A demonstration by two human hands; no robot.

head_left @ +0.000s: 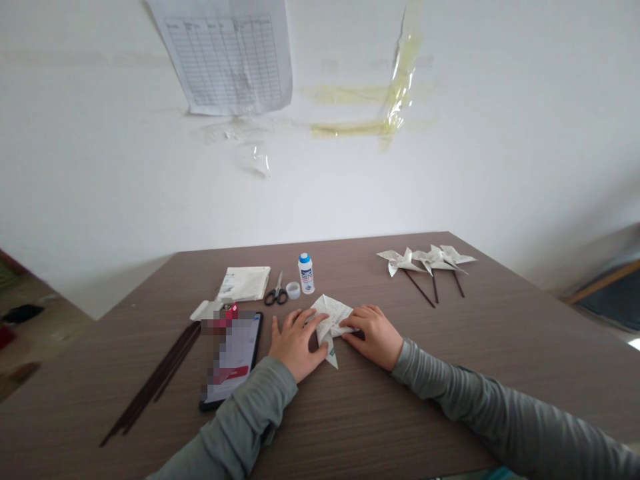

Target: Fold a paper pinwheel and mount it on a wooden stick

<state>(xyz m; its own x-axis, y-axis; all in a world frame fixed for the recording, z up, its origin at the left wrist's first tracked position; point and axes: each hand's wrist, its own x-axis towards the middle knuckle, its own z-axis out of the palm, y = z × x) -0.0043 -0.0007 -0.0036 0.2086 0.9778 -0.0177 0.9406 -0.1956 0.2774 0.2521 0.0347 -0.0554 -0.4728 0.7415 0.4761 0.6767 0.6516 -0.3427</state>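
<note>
A printed sheet of paper (327, 308), folded into a pointed shape, lies on the table between my two hands. One narrow tip of it points towards me. My left hand (296, 343) rests at its left side with fingers spread, the index finger and thumb pressing on the paper. At the right edge, my right hand (376, 335) pinches the paper between thumb and bent fingers. Three paper pinwheels (399, 261) on dark sticks lie at the back right, made of similar printed paper.
Behind my hands stand a glue bottle (306, 275) with a blue cap, a small round translucent container (293, 291) and black-handled scissors (277, 295). A paper stack (245, 283), a phone (235, 360) and several dark sticks (155, 377) are left. A wall (350, 193) borders the table (425, 407).
</note>
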